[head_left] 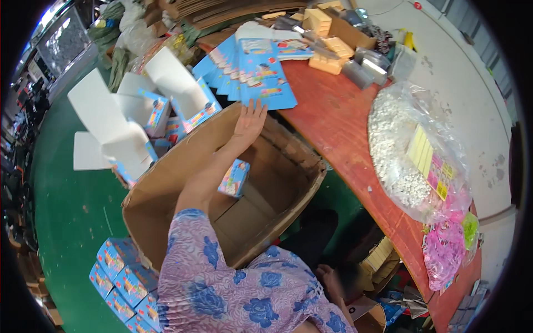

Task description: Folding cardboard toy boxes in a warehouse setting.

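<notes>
The left hand (pixel 249 123) reaches forward with its fingers spread flat, unclenched and gripping nothing, the fingertips touching the lower edge of the stack of flat blue cartons (pixel 252 72) that lies fanned out at the near left corner of the red worktop (pixel 338 127). The right hand (pixel 327 277) is low in the view beside the flowered sleeve (pixel 233 283), partly hidden; whether it grips anything cannot be told.

The forearm crosses over the large open cardboard box (pixel 166 183), which stands on the green floor (pixel 72 211) against the worktop's left edge. Inside it one small folded blue box (pixel 234 177) lies near the arm; the rest of its bottom shows bare cardboard.

To the left of the big box, white carton blanks (pixel 105 119) are heaped with more blue boxes among them. At the lower left, on the floor, stands a pile of finished blue boxes (pixel 119 277).

Along the worktop's right edge lies a clear plastic bag (pixel 400 161) of small white pieces, with yellow and pink sheets showing through it. At the far end sit pale yellow trays (pixel 327 53) and grey parts. Folded cardboard sheets (pixel 222 8) are stacked beyond.
</notes>
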{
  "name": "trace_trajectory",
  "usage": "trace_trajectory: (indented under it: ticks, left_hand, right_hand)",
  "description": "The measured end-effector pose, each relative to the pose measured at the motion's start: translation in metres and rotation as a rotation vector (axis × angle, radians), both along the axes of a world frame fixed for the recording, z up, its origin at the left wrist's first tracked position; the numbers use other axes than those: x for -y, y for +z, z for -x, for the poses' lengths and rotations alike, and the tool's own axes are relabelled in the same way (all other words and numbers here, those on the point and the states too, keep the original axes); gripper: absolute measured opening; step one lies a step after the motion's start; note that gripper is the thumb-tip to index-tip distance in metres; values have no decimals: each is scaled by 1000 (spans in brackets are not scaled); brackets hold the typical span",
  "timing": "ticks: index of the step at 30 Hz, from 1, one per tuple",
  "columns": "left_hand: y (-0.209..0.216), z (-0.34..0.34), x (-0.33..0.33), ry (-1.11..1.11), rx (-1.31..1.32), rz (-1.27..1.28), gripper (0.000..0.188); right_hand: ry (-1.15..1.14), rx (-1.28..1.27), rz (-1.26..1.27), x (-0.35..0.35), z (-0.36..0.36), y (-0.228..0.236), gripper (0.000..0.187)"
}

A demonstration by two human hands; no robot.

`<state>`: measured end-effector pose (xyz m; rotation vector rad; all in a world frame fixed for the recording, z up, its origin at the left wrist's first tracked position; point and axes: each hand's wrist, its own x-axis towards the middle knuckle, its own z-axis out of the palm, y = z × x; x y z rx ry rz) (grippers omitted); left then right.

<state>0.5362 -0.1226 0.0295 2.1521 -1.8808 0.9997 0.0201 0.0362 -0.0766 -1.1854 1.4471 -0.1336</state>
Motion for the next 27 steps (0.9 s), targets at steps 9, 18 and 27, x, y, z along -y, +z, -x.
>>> trace_trajectory:
  ticks: [9,18,27]
  left_hand:
    - [6,-11,42,72,-154,-178,20]
    - [54,34,61,-188,-87,5,9]
    - [36,165,87,-547,-188,118,4]
  right_hand:
    - [-27,-47,-128,-10,-12,36,34]
    - [72,-53,-80,0,-14,35,35]
    - [79,-26,-4,-5,-12,29,31]
